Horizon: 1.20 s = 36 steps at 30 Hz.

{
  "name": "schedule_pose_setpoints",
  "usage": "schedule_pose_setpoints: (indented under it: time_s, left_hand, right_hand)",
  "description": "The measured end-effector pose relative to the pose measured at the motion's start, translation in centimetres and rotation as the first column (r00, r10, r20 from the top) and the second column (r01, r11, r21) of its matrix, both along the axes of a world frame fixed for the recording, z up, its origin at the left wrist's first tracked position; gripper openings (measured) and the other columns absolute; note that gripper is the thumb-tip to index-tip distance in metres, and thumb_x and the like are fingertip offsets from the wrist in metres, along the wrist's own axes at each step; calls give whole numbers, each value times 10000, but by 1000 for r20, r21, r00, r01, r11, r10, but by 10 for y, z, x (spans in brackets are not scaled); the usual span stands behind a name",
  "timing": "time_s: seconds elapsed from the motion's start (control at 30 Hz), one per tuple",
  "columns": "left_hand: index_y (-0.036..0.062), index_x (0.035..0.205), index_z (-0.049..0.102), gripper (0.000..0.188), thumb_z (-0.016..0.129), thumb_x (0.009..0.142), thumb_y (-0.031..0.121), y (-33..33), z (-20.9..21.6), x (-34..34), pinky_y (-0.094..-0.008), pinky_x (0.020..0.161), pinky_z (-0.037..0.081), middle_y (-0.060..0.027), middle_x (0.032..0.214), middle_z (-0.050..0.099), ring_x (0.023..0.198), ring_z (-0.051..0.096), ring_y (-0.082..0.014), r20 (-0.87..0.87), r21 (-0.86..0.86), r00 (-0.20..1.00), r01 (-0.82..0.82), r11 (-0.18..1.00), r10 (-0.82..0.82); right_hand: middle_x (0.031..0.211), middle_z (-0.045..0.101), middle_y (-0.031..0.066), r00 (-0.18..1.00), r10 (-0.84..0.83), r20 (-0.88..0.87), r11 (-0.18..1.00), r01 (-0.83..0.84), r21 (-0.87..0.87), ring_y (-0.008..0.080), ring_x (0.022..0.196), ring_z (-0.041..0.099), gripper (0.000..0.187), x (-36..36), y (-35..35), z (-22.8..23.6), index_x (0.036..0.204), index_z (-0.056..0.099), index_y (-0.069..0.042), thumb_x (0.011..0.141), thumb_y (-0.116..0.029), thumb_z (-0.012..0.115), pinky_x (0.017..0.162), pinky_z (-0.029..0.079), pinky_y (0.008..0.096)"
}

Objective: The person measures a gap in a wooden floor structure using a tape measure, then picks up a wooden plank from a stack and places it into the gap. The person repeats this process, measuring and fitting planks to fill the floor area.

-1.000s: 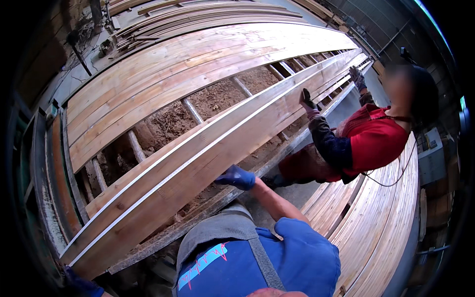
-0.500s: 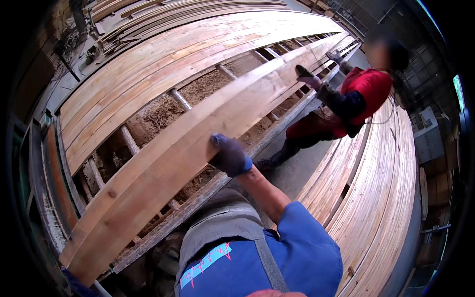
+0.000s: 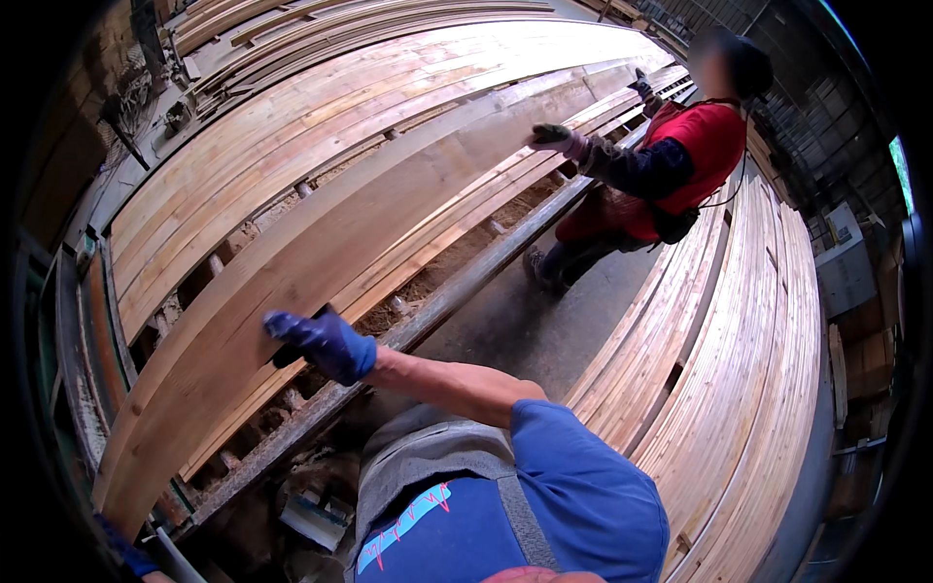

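A long, broad wooden plank (image 3: 321, 228) runs from the lower left to the far right, tilted over the roller frame. My right hand (image 3: 330, 345), in a blue glove, grips its near lower edge about a third of the way along; the glove is slightly blurred. At the plank's near left end is my left hand (image 3: 126, 552), also blue-gloved, mostly cut off by the dark rim, its fingers largely hidden at the board's end. A co-worker's gloved hands (image 3: 554, 138) are held out beside the far part of the same plank.
Several boards (image 3: 204, 228) lie side by side beyond the plank. Narrower boards (image 3: 389, 282) lie on the near side, by a metal rail (image 3: 457, 306). The co-worker (image 3: 700, 146) in red stands right of the frame. A long timber stack (image 3: 719, 379) fills the right side.
The plank has shifted away from me, uncovering narrower boards on its near side. My right hand has moved left along it. The co-worker's hands have moved left and away.
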<state>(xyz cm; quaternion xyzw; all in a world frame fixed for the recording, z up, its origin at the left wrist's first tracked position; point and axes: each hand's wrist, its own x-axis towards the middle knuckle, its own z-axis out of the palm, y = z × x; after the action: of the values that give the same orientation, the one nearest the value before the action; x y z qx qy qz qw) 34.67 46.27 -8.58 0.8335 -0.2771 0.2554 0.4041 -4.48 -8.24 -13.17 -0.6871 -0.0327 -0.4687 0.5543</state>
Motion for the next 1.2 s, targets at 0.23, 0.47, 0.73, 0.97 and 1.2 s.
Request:
schedule_pose_setpoints:
  time_s: [0.23,0.47,0.73,0.97,1.2]
  left_hand:
    - [24,1363,514,463,448,1009,316,-16,2,-6,-407,1068,404,-115,1387,541,1253,532,-281,-37,-62,999,37,997,-39]
    - [19,1369,509,464,463,1000,298,-70,-35,-44,-407,1076,397,-119,1396,534,1264,524,-281,-158,-174,971,152,973,-180]
    - [15,1375,504,467,480,990,277,-173,-76,-149,-407,1085,390,-123,1405,527,1276,514,-281,-356,-317,816,354,880,-456]
    - [10,1381,500,471,494,982,259,-238,-90,-270,-408,1093,383,-127,1414,520,1288,506,-281,-482,-439,618,443,782,-621]
    - [6,1387,495,476,509,973,241,-255,-86,-335,-408,1101,376,-131,1423,514,1299,497,-281,-549,-469,515,462,753,-658]
  right_hand:
    - [985,679,68,926,372,-64,632,-203,748,141,803,670,601,13,76,83,1209,600,-16,847,-462,776,582,547,259]
    - [991,672,49,922,358,-145,658,-139,740,108,773,623,464,17,134,76,1205,606,-7,907,-335,742,599,520,251]
    - [1138,694,62,975,202,-95,893,-144,426,119,980,665,412,13,130,27,1245,629,-6,940,-270,708,758,582,288]
    - [1070,699,96,977,201,66,801,-203,563,115,919,673,422,3,152,37,1225,602,5,932,-277,715,686,580,259]
    - [1026,660,77,950,292,109,711,-292,640,133,894,612,451,-35,149,125,1220,579,27,907,-272,708,791,536,298]
